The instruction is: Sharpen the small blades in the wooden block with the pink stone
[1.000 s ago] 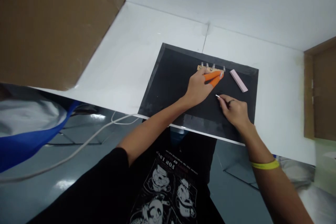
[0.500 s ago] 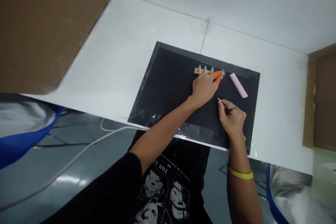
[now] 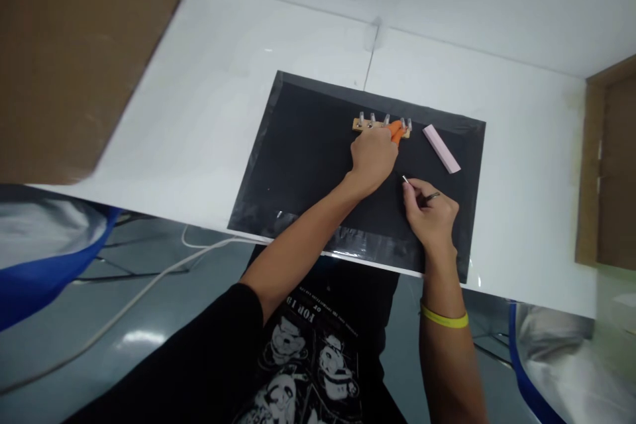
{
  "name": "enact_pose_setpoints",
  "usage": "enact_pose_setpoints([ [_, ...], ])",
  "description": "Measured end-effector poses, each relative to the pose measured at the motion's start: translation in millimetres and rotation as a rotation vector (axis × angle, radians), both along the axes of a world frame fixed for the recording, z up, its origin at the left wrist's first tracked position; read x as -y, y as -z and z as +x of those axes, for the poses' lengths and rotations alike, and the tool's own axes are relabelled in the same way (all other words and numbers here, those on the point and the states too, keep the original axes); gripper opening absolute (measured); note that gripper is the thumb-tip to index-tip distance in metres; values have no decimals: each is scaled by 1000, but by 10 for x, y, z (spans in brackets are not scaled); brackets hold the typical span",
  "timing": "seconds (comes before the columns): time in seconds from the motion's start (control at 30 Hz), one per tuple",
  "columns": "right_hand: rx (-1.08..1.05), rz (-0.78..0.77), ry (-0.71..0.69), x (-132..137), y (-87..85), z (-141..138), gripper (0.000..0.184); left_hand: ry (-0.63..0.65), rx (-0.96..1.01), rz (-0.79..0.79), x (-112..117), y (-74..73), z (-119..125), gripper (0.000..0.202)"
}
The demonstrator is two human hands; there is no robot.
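White bench (image 3: 521,225) across mid-frame, black mat (image 3: 303,152) on it. My left grip (image 3: 373,156) right of center, my right grip (image 3: 433,215) lower right of that. Wooden strip (image 3: 366,124) upper right of center; pink bar (image 3: 442,148) right of it. Left's orange-tipped fingers (image 3: 395,128) pinch a clear piece (image 3: 403,122) at the strip's right end; right pinches a thin silvery piece (image 3: 404,179).

Smooth wooden strip (image 3: 356,124), clear plastic clips (image 3: 362,118), matt black mat (image 3: 308,146), glossy edge tape (image 3: 355,242)

Strip (image 3: 365,126), tan; pegs (image 3: 362,116), clear; screws (image 3: 370,125), silvery. At the left fingertips (image 3: 395,126), orange. Rod tip (image 3: 405,179), silvery. Block (image 3: 441,148), pale pink. Mat (image 3: 308,139), black; table (image 3: 209,79), white. Wristband (image 3: 444,319), yellow. Shirt (image 3: 303,358), black, printed with white cartoon figures and lettering. Cardboard (image 3: 84,46), brown. Floor (image 3: 169,318), blue-grey. Cable (image 3: 134,308), off-white.
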State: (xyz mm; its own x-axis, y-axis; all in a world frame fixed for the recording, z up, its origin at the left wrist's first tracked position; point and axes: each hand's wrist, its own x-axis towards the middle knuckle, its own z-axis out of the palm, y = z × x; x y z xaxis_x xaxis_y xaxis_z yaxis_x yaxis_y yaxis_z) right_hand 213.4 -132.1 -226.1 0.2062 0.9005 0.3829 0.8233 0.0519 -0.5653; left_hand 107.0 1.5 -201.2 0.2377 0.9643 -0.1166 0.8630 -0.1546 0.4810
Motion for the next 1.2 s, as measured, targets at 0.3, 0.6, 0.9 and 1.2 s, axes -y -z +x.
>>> enact_pose_setpoints([
  [0.3, -77, -77, -9, -15, 16, 17, 31, 50, -8, 120, 146, 108, -25, 43],
  [0.6, -58, -97, -22, -44, 53, 33, 35, 140, -17, 282, 199, 200, -19, 38],
  [0.9, -45, -111, -8, -60, 89, 37, 35, 137, 0, 407, 174, 243, -4, 54],
  [1.2, -244, -104, 79, -82, 126, 111, 41, 204, -3, 365, 217, 172, 8, 42],
])
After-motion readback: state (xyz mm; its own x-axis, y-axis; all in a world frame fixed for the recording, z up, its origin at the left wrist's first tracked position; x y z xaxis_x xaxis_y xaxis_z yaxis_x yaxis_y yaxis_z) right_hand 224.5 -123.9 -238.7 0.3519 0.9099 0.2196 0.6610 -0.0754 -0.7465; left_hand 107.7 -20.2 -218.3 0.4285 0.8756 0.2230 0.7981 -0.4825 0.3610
